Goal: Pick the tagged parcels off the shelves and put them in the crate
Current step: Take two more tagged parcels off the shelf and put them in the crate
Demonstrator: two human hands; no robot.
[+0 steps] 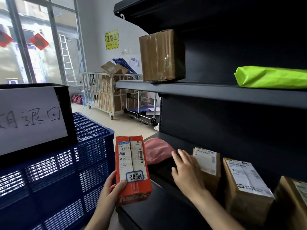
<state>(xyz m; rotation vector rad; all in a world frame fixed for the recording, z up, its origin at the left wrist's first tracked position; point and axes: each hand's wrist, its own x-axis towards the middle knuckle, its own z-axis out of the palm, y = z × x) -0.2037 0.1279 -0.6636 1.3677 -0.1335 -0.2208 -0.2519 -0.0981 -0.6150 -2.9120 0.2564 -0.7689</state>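
Note:
My left hand (110, 188) grips an orange box (132, 170) by its lower left side, held upright in front of the shelf end; the box carries a shipping label and a handwritten blue-edged tag. My right hand (187, 171) reaches over the lower shelf (166, 170) with fingers spread and straight, holding nothing, next to a brown parcel (209, 165). To the left stands a blue mesh crate (54, 180), and a black crate (66, 113) with a white handwritten sign (29, 118) sits on top of it.
The lower shelf also holds a pink bag (157, 150) and two more brown labelled parcels (245, 185) (294, 198). On the upper shelf (216, 93) sit a taped brown box (162, 55) and a green bag (272, 77). White roll cages (103, 93) with cartons stand behind.

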